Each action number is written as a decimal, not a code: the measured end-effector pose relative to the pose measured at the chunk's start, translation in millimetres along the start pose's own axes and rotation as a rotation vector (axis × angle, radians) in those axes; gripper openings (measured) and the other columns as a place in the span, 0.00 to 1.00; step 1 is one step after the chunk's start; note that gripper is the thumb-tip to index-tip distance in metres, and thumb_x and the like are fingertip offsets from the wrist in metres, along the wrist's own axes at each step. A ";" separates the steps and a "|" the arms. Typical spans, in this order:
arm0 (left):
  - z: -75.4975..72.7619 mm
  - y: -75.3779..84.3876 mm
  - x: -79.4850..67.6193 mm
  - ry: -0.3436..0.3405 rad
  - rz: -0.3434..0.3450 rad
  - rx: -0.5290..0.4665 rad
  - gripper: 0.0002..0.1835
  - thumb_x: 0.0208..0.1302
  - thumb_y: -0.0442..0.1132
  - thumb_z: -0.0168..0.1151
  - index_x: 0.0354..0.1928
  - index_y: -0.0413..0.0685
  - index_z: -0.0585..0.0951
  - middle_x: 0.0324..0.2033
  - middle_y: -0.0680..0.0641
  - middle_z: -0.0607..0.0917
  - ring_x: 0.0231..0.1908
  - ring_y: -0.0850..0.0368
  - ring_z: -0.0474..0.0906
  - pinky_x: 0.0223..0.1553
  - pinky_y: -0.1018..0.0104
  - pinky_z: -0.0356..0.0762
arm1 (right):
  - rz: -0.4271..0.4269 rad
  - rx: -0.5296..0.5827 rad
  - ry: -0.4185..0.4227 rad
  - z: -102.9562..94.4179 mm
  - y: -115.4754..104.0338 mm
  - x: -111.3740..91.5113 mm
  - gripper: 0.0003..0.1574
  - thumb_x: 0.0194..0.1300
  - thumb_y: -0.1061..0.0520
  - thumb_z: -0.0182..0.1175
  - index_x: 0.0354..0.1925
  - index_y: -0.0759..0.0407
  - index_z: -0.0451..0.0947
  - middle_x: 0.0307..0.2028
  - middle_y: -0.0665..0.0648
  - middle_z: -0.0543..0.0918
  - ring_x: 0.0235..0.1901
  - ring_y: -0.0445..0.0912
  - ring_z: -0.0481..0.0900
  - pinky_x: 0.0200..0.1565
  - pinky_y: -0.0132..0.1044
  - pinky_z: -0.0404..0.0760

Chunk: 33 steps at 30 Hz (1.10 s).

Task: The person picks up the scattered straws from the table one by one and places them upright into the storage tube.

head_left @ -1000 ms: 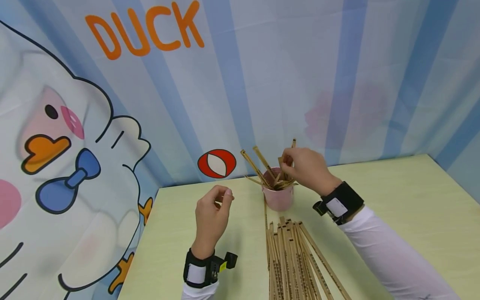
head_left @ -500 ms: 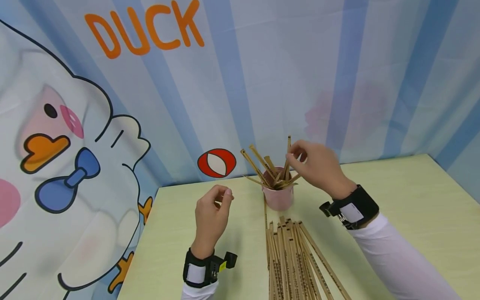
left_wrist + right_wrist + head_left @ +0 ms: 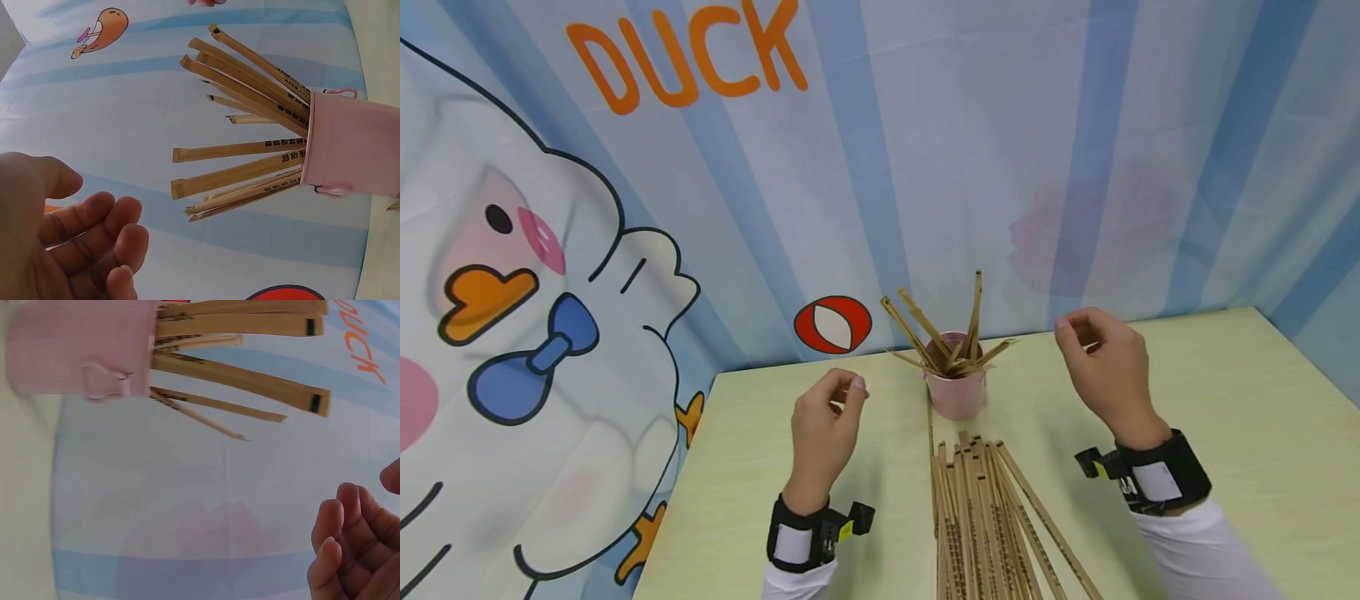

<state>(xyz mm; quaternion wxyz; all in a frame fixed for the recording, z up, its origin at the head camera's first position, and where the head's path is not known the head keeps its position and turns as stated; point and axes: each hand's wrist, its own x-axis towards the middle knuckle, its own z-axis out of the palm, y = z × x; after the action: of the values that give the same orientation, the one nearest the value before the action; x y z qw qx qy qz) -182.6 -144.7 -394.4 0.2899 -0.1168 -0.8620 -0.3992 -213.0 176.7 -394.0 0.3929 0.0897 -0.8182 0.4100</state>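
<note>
A small pink bucket (image 3: 955,400) stands on the table with several straws in brown paper wrappers (image 3: 975,317) fanning out of its mouth. In front of it lies a loose bundle of the same wrapped straws (image 3: 981,525), side by side. My left hand (image 3: 822,442) hovers to the left of the bucket, loosely curled and holding nothing. To the right of the bucket, apart from it, my right hand (image 3: 1108,379) is in the air, fingers relaxed and bare. Both wrist views show the bucket (image 3: 356,144) and wrapped straws (image 3: 250,381) sideways, clear of the fingers.
One thin straw (image 3: 930,421) lies along the left of the bundle, running up beside the bucket. A striped cloth backdrop (image 3: 962,150) with a printed duck rises behind the pale table (image 3: 1225,400).
My right hand has let go of a wrapped straw, which stays in the bucket, and has moved away to the right. The left hand has stayed in place.
</note>
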 end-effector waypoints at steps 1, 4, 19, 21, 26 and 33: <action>0.3 -0.6 0.0 -0.002 -0.002 0.001 0.17 0.67 0.52 0.50 0.32 0.49 0.81 0.25 0.54 0.84 0.26 0.64 0.75 0.26 0.64 0.75 | 0.010 -0.003 -0.006 0.7 2.0 -3.6 0.14 0.64 0.53 0.56 0.33 0.62 0.81 0.24 0.55 0.80 0.25 0.31 0.70 0.29 0.30 0.69; 1.3 -2.3 0.1 -0.009 -0.008 0.003 0.18 0.67 0.52 0.50 0.31 0.49 0.81 0.25 0.55 0.84 0.26 0.64 0.76 0.26 0.64 0.75 | 0.038 0.001 -0.013 2.8 7.0 -11.7 0.13 0.64 0.53 0.56 0.32 0.61 0.81 0.23 0.54 0.80 0.24 0.32 0.71 0.29 0.28 0.69; 30.9 -18.9 -6.8 -0.149 -0.063 0.090 0.14 0.66 0.52 0.52 0.32 0.53 0.81 0.24 0.58 0.82 0.26 0.65 0.75 0.26 0.66 0.73 | 0.056 -0.016 -0.181 7.5 17.1 -33.8 0.14 0.66 0.51 0.55 0.37 0.60 0.81 0.28 0.54 0.82 0.26 0.43 0.77 0.30 0.39 0.74; 42.7 -22.4 -10.4 -0.204 -0.061 0.125 0.13 0.66 0.52 0.53 0.33 0.55 0.81 0.25 0.58 0.81 0.25 0.66 0.74 0.25 0.68 0.72 | 0.057 -0.026 -0.250 7.2 17.5 -35.2 0.16 0.66 0.49 0.54 0.39 0.60 0.80 0.31 0.56 0.83 0.28 0.47 0.79 0.31 0.44 0.75; 73.3 -33.1 -22.5 -0.369 -0.093 0.200 0.09 0.63 0.50 0.56 0.31 0.56 0.80 0.24 0.59 0.80 0.20 0.67 0.71 0.19 0.70 0.69 | 0.072 -0.036 -0.348 6.0 17.6 -37.8 0.19 0.67 0.45 0.52 0.41 0.58 0.80 0.33 0.57 0.84 0.30 0.49 0.79 0.30 0.45 0.75; 97.4 -45.5 -39.6 -0.455 -0.133 0.339 0.12 0.59 0.50 0.60 0.22 0.55 0.75 0.13 0.59 0.71 0.14 0.64 0.65 0.15 0.67 0.62 | 0.082 -0.025 -0.368 7.1 18.5 -40.2 0.20 0.67 0.45 0.52 0.42 0.58 0.80 0.33 0.56 0.83 0.30 0.49 0.79 0.30 0.45 0.76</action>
<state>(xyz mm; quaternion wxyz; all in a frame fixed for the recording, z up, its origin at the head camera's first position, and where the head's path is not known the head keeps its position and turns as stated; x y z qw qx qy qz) -210.0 -99.6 -496.1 0.0777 -0.0965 -0.9650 -0.2310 -198.7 176.3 -436.4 0.2207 0.1251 -0.8842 0.3922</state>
